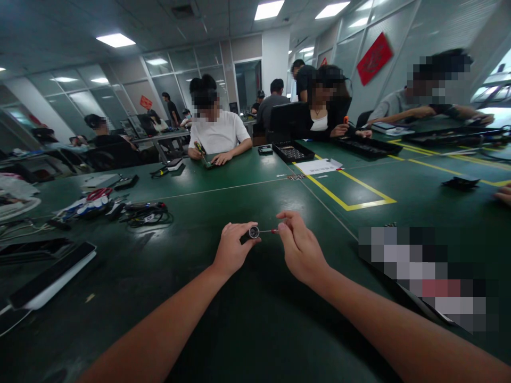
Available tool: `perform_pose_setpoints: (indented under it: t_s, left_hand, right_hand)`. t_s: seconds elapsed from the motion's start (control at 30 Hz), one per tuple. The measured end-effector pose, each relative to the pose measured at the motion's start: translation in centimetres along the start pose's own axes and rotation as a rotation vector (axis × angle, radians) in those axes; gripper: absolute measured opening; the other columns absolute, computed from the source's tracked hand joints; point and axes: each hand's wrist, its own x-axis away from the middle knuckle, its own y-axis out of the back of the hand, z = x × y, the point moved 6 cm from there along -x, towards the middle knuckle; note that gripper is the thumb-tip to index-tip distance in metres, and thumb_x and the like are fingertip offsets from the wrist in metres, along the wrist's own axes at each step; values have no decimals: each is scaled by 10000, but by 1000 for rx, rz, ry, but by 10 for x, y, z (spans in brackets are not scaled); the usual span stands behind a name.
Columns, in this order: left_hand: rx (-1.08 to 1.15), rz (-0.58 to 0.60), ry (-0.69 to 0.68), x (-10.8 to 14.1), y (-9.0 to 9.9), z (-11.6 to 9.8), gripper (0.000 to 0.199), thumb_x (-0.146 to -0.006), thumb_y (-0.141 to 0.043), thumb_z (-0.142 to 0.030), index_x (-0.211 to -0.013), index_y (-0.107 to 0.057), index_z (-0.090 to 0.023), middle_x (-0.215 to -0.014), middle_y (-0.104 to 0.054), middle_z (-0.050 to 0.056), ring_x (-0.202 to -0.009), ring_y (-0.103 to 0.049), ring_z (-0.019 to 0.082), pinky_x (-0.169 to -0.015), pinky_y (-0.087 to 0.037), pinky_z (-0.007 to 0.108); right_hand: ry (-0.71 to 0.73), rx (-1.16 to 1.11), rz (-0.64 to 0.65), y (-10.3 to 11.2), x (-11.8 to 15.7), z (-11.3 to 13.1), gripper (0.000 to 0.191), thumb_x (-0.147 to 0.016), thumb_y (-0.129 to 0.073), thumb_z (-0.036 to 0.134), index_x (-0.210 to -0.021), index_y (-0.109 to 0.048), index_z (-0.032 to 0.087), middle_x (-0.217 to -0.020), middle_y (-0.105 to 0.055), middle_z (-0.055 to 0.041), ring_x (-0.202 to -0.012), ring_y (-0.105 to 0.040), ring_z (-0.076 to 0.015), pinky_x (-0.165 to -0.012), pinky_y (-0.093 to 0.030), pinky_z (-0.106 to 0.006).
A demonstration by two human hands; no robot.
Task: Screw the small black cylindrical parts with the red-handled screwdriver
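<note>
Round metallic part (254,232), seemingly hollow, sits pinched in my left hand (233,249); my right hand (302,247) closes on a slim red-handled tool (274,231)

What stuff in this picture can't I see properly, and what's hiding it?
All in the head view:
Thin metal tool with red: its far end is hidden by the right hand.
Small round grey-and-black part: its back is covered by the left hand; its inside is too small.
Flat light-coloured thing, right: blurred by blocky squares.
Another person's hand: cut off by the right edge.
</note>
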Motion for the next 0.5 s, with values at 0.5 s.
perform_pose_setpoints:
  t_s: [0.5]
  left_hand:
    - [-68, 20, -17, -4, 3, 3, 370, -877, -767, -263, -1230, -663, -290, -1241, -690, 29, -1189, -600, 253, -1163, -306, 559]
  right_hand:
    - [-403, -511, -232, 0, -15, -51, 262, -900, -574, 468, -870, -616, 212, -736, -632, -16, -662, -586, -177, -654, -498, -328]
